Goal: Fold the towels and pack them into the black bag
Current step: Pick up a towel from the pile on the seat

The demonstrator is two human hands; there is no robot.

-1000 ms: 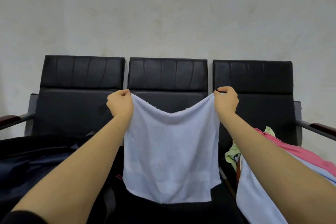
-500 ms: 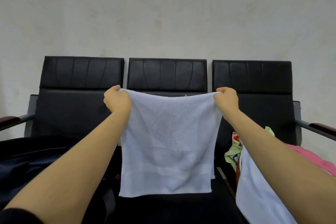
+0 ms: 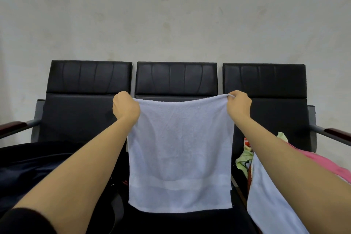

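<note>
A pale blue-white towel [image 3: 180, 154] hangs flat in front of the middle seat, stretched taut along its top edge. My left hand [image 3: 125, 107] grips its top left corner and my right hand [image 3: 238, 106] pinches its top right corner. Its lower hem hangs just above the middle seat cushion. The black bag [image 3: 32, 167] lies open on the left seat, partly behind my left forearm. More towels sit on the right seat: a pale blue one [image 3: 269, 199], a pink one [image 3: 322, 163] and a light green one [image 3: 244, 161], partly hidden by my right arm.
A row of three black padded chairs [image 3: 176, 80] stands against a grey-white wall. Metal armrests with dark wooden pads stick out at the far left [image 3: 13, 127] and far right [image 3: 336, 133].
The towel's top edge sagged a second ago. Both hands have moved apart and pulled it taut and straight, and the towel now hangs flat.
</note>
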